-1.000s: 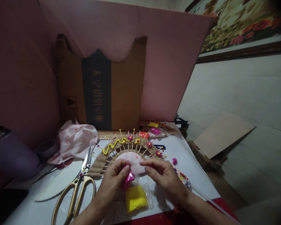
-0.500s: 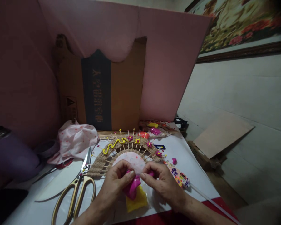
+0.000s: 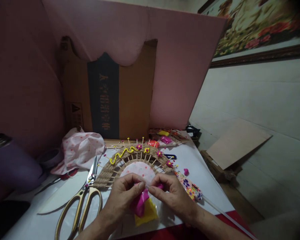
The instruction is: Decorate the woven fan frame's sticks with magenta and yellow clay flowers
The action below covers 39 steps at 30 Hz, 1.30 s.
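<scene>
My left hand (image 3: pixel 126 193) is pinched on a bag of magenta modelling clay (image 3: pixel 140 205) in clear film. Close beside it, my right hand (image 3: pixel 173 195) is closed, with a bit of magenta clay (image 3: pixel 160 186) showing at its fingers. Under the hands lies a yellow clay packet (image 3: pixel 146 215). Just beyond them is a woven twine arch (image 3: pixel 106 175) with stick spokes, small magenta and yellow flowers and a wavy yellow clay strip (image 3: pixel 121 155). Dotted fabric (image 3: pixel 137 169) covers its inner half-circle.
Gold-handled scissors (image 3: pixel 81 206) lie at left, near dotted cloth (image 3: pixel 82 150) and a purple container (image 3: pixel 12 163). A floral-patterned piece (image 3: pixel 190 186) and a small magenta clay lump (image 3: pixel 186 172) are at right. A cardboard piece (image 3: pixel 135 96) stands behind, with clay packets (image 3: pixel 165 139) nearby.
My fingertips have shifted slightly, and the right ones sit a little closer to the left. The magenta bag hangs a little further left, baring more of the yellow packet.
</scene>
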{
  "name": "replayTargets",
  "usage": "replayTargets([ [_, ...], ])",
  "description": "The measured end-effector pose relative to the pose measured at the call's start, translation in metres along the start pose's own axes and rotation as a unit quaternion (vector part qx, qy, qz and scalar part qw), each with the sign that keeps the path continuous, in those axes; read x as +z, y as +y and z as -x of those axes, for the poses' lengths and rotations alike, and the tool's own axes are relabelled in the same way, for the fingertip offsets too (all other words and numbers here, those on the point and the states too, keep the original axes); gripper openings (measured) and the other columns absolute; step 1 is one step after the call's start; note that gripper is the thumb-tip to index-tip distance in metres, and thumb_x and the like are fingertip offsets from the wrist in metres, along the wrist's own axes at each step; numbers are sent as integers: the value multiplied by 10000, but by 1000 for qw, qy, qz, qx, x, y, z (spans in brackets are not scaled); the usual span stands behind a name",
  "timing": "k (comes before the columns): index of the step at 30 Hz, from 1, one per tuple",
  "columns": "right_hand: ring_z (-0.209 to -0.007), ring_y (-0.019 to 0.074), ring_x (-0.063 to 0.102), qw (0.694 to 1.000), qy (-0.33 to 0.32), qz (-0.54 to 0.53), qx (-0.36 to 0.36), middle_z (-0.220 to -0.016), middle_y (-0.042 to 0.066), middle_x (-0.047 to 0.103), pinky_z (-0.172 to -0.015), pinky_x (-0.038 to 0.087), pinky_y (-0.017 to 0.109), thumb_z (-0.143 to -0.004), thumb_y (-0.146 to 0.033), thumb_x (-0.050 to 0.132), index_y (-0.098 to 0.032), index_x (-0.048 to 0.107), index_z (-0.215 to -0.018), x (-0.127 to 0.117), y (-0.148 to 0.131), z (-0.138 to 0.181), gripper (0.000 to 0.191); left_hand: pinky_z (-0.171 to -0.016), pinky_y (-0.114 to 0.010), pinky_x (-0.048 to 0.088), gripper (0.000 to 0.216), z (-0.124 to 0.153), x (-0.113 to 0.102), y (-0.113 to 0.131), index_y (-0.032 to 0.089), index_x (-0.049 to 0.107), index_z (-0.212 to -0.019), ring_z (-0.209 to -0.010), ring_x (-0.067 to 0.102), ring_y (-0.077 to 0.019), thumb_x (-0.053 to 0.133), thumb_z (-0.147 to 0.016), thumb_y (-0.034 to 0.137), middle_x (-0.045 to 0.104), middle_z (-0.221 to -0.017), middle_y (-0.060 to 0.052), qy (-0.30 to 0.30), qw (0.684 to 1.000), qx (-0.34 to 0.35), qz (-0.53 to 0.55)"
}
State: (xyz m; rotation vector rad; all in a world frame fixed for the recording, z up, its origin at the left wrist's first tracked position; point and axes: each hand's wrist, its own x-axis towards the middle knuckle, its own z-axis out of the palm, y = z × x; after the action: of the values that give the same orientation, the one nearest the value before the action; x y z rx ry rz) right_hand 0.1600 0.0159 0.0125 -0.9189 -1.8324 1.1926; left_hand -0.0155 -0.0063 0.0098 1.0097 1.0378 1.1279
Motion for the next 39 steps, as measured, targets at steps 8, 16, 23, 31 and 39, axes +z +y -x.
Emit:
replayTargets([
  [8,-594,101,447,1000,-2,-5,-3,-638,-19,548,-553,351,215,-785,-317,624,-157,609,-692,0,-2,1,186,-444,-159,323,232,0,-1,-1,132,662,-672,-469,463,-61,763,-609,331,590,-547,8,-36,999,10,32],
  [16,-588,101,454,1000,21,-1,-10,-618,-24,540,-553,365,216,-772,-246,614,-162,577,-649,1,-1,1,154,-449,-167,327,274,2,4,2,121,658,-644,-452,467,-58,787,-566,350,597,-533,3,-31,999,-22,31],
  [23,-566,102,457,999,28,40,-12,-600,-16,543,-530,360,217,-755,-231,617,-156,574,-632,2,-8,2,151,-479,-175,343,292,3,7,5,115,662,-629,-495,488,-71,794,-547,363,608,-552,-9,-13,1000,-18,20],
  [31,-568,100,441,999,18,31,-9,-596,-20,518,-538,358,215,-754,-218,594,-154,551,-627,3,-5,3,149,-453,-171,308,333,4,7,3,106,651,-612,-448,444,-56,799,-522,390,577,-504,4,-10,1000,-22,16],
  [39,-579,97,453,999,0,38,-18,-618,-17,533,-544,362,205,-764,-243,605,-144,572,-664,2,-6,2,144,-455,-172,297,344,5,10,4,102,613,-616,-444,417,-50,769,-572,406,539,-487,21,-8,1000,-8,-2],
])
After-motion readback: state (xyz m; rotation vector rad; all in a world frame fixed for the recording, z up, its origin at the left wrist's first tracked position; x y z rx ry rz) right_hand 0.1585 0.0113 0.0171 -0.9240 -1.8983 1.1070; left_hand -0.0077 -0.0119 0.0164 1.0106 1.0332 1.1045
